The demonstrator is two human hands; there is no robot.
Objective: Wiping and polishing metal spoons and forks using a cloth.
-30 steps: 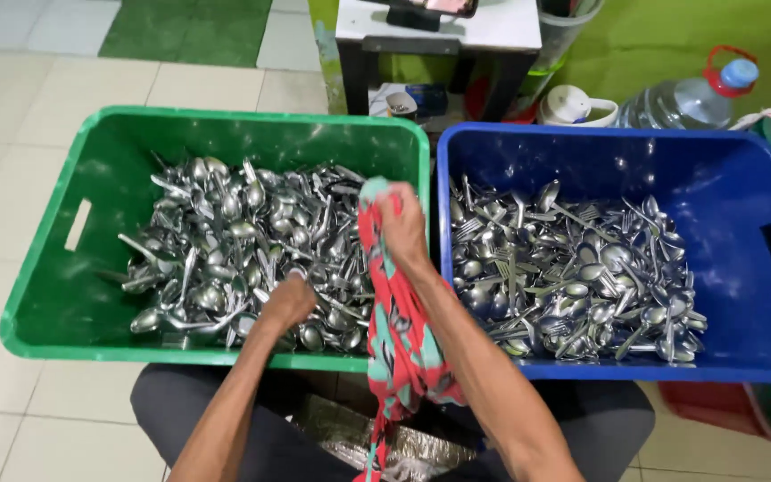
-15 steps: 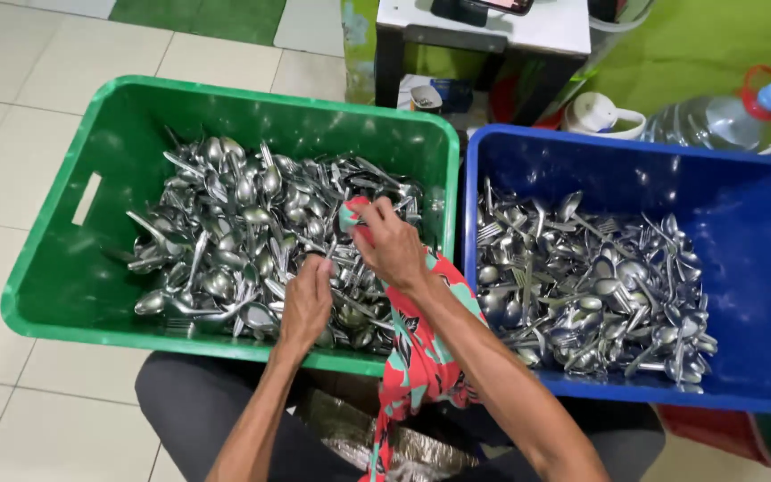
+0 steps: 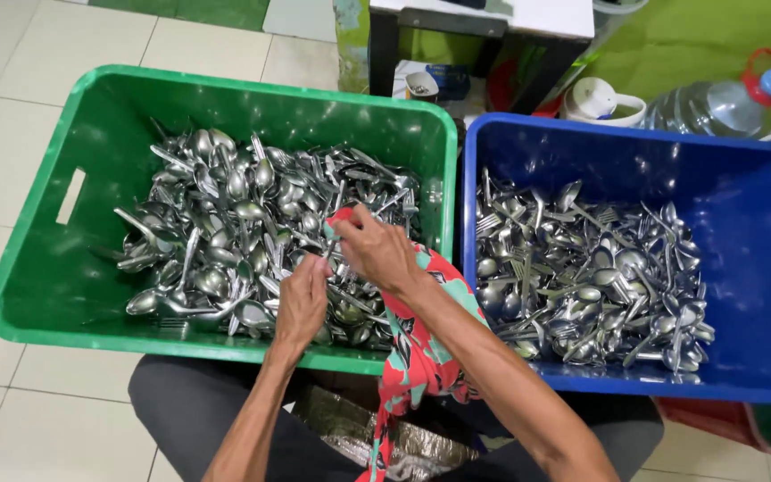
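Both crates are well filled. The green crate [image 3: 37,268] on your left holds a deep heap of spoons and forks [image 3: 225,241], and the blue crate [image 3: 760,223] on your right holds a flatter spread of cutlery [image 3: 591,286]. Judging by the heaps, a great deal in the green crate is untouched, so you look no more than partway through.

Your right hand [image 3: 377,254] reaches across over the green crate's near right corner, forearm slanting in from the lower right. Its fingers are closed on the red and teal patterned cloth [image 3: 421,348], pinched near the cloth's top end; the rest drapes over the crate's rim and hangs toward your lap. Whether a piece of cutlery sits inside that pinch, you cannot tell.

Your left hand [image 3: 303,299] comes up from below, wrist straight, fingers curled down into the heap just beside the right hand. It touches the metal pieces, but the pictures do not show whether it grips one.

The crates stand on a tiled floor [image 3: 11,116], touching side by side.
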